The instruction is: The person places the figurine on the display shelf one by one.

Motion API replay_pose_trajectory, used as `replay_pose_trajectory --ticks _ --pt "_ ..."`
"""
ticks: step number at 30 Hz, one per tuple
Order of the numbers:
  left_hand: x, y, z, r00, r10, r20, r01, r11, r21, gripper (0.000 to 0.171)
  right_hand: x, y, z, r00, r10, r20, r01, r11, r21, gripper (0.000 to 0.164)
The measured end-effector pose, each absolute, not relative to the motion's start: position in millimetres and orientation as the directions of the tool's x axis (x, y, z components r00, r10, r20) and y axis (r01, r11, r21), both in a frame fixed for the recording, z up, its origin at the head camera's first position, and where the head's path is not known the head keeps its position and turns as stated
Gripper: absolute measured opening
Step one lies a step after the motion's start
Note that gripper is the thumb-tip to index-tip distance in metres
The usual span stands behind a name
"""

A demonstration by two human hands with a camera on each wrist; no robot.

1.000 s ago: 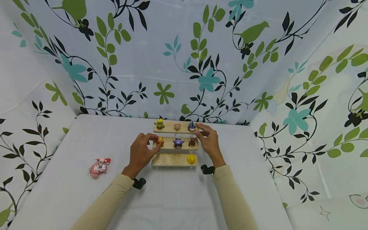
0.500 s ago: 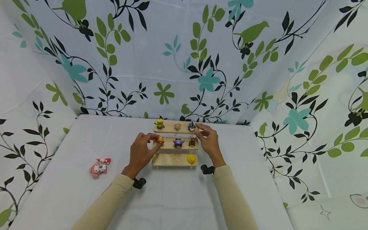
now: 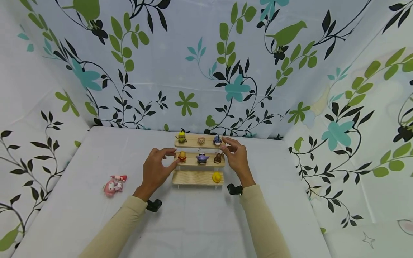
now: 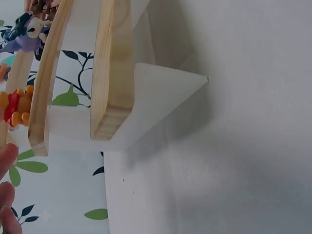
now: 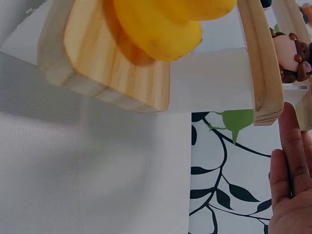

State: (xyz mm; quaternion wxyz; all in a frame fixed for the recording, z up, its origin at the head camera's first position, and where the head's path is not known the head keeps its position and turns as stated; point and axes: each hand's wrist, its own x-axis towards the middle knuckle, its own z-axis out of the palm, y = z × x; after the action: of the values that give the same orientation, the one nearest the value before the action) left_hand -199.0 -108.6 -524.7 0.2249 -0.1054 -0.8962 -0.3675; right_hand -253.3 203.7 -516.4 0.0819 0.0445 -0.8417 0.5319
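A small yellow bear figurine in red (image 3: 182,157) stands at the left end of the middle board of a three-tier wooden shelf (image 3: 193,177). My left hand (image 3: 155,172) is just left of it, thumb and index finger spread apart, holding nothing. In the left wrist view, fingertips (image 4: 6,158) show below the bear figurine (image 4: 18,106). My right hand (image 3: 238,157) is at the right end of the top board, index finger and thumb near a blue donkey-like figurine (image 3: 217,140). Straight fingers (image 5: 292,141) appear beside the boards in the right wrist view.
The middle board also carries a purple figurine (image 3: 202,158) and a brown one (image 3: 218,157). A yellow figurine (image 3: 217,177) sits at the bottom board's right. Up top are a yellow-green figurine (image 3: 181,137) and a pinkish one (image 3: 201,141). Pink figurines (image 3: 115,185) lie on the table's left.
My left thumb and index finger have let go of the bear figurine and drawn slightly left; it stays on the middle board. My right hand keeps its place by the shelf. The head view shifts slightly.
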Motion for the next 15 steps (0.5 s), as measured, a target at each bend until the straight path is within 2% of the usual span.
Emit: replay_pose_trajectory --ticks 15 --pt "-191 -152 -528 -0.874 -0.039 0.484 0.299 0.741 0.601 0.045 -252 203 -515 -0.985 0.014 0.171 -0.149 0.424 -0.893 0.045"
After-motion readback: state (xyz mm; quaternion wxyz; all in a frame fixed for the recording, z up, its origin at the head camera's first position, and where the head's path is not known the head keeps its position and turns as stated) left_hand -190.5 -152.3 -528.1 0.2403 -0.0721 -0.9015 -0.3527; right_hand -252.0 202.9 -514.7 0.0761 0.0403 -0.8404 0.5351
